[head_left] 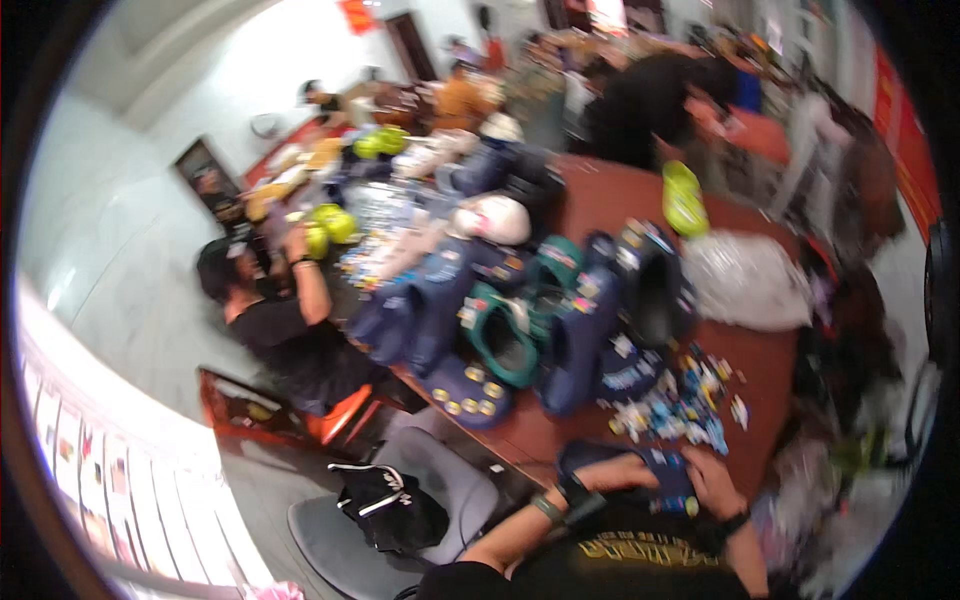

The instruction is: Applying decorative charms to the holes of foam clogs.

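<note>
A navy clog [588, 452] with small colourful charms lies at the near edge of the table, close to my body. My left hand [632, 470] is closed on it, its fingertips partly hidden and blurred. My right hand [712, 482] grips the clog's right side with bent fingers. Just beyond my hands lies a loose pile of small charms [690, 400], mostly blue, white and yellow. Another navy clog with round yellow charms [467, 392] rests left of them, near a green clog [500, 340].
Many clogs crowd the brown table [590, 195]. A clear plastic bag [748, 280] and a lime clog [684, 200] are toward its right side. A grey chair [330, 520] bears a black cap [392, 507]. A seated person [285, 320] works at the left; others are farther back.
</note>
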A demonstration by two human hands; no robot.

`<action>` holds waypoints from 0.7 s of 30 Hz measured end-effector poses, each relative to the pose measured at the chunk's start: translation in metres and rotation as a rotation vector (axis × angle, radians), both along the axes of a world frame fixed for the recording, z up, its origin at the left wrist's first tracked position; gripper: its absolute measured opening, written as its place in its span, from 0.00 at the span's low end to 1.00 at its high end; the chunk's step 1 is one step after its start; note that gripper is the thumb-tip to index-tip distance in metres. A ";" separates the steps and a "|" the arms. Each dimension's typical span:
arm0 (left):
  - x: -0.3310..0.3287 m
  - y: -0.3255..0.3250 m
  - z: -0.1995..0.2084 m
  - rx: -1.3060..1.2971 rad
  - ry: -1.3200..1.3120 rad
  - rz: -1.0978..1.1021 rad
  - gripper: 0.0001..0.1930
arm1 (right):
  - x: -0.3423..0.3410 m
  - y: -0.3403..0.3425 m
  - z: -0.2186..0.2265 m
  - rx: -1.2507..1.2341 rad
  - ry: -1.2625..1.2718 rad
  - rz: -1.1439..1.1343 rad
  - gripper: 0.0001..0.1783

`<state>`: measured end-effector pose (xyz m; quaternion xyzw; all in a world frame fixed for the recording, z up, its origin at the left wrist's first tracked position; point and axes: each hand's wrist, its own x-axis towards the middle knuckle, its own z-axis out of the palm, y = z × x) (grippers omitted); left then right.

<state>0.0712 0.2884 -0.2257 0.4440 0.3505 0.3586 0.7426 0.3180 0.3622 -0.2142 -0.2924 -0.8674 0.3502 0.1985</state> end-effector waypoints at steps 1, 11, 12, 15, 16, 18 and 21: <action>-0.012 0.004 -0.001 -0.082 0.272 -0.111 0.18 | -0.005 0.003 -0.001 -0.026 -0.005 0.004 0.19; -0.017 0.007 0.026 -0.223 0.398 0.007 0.18 | -0.014 0.004 -0.007 -0.075 0.028 -0.178 0.16; -0.015 0.006 0.025 -0.233 0.392 0.044 0.18 | -0.012 0.003 -0.007 -0.079 0.026 -0.195 0.16; -0.015 -0.001 0.017 -0.212 0.381 0.033 0.18 | -0.015 0.005 -0.013 -0.271 0.101 -0.301 0.19; -0.015 -0.002 0.013 -0.169 0.370 -0.014 0.18 | -0.016 0.009 -0.018 -0.270 0.103 -0.306 0.19; -0.014 -0.005 0.005 -0.158 0.384 0.017 0.19 | -0.018 0.017 -0.026 -0.364 0.036 -0.276 0.19; -0.009 -0.003 0.013 -0.170 0.402 0.049 0.20 | -0.021 0.030 -0.028 -0.336 -0.083 -0.192 0.19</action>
